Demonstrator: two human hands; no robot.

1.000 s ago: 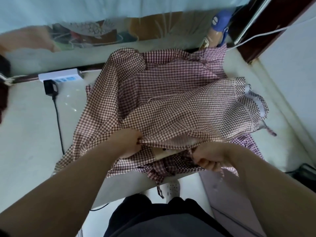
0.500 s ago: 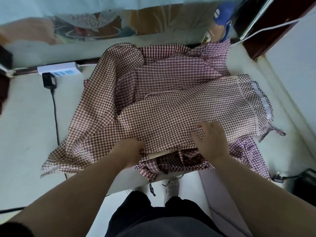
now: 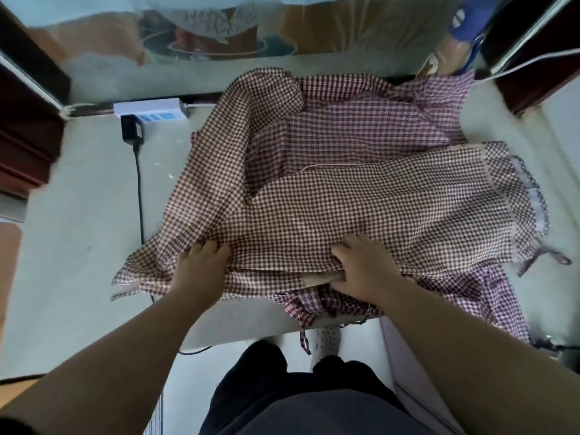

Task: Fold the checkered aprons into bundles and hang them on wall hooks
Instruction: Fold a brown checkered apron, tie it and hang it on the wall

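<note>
A brown-and-cream checkered apron (image 3: pixel 361 202) lies spread on top of a pile on the white table (image 3: pixel 78 215). Its near edge is folded over by the table's front edge. A purple-and-white checkered apron (image 3: pixel 361 120) lies under it and shows at the far side and at the right. My left hand (image 3: pixel 201 268) rests flat on the brown apron's near left part, fingertips at a fold. My right hand (image 3: pixel 367 268) presses flat on the near edge of the top layer, to the right of the left hand. No wall hooks are in view.
A white power strip (image 3: pixel 150 109) with a black plug and cable (image 3: pixel 138 183) lies at the table's far left. A blue-handled object (image 3: pixel 467 17) leans at the far right corner. Apron ties (image 3: pixel 543 255) hang off the right side and front edge. My legs and shoe are below the table.
One second ago both hands gripped the apron's near edge, lifted. They have laid it down; the right hand opened flat on top, and both hands now press the fabric.
</note>
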